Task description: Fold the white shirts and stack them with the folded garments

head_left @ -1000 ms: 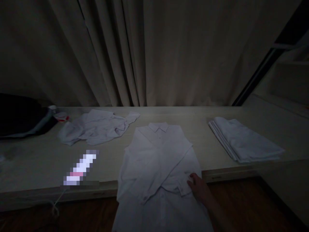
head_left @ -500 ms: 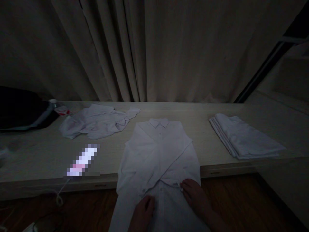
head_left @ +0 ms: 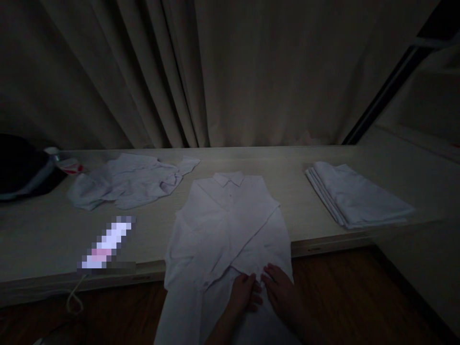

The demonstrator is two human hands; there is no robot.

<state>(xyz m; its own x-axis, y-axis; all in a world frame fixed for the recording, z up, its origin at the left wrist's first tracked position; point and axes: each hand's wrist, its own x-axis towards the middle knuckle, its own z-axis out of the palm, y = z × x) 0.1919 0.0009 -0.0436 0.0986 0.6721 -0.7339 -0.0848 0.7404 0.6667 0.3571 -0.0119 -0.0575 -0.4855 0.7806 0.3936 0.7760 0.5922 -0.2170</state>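
A white button-up shirt [head_left: 232, 220] lies front up, collar away from me, its lower part hanging over the near edge of the tabletop. Its sleeves are folded in across the front. My left hand [head_left: 246, 293] is closed with fingertips pinching the end of the sleeve that crosses from the right. Close beside it, my right hand [head_left: 278, 286] has its fingers bent down onto the same sleeve end, near the cuff. The exact grip of the fingertips is dim and partly hidden.
A crumpled white garment [head_left: 132, 179] lies at the back left, by a clear bottle [head_left: 66, 163] and a dark bag-like item [head_left: 21, 167]. A blurred-out lit device [head_left: 108, 243] with a cable lies front left. Folded white cloths [head_left: 359, 196] lie right. A curtain [head_left: 269, 76] hangs behind.
My left hand has moved right, from the shirt's left front to the sleeve end beside my right hand. The right hand stays at the cuff. The view has shifted slightly.
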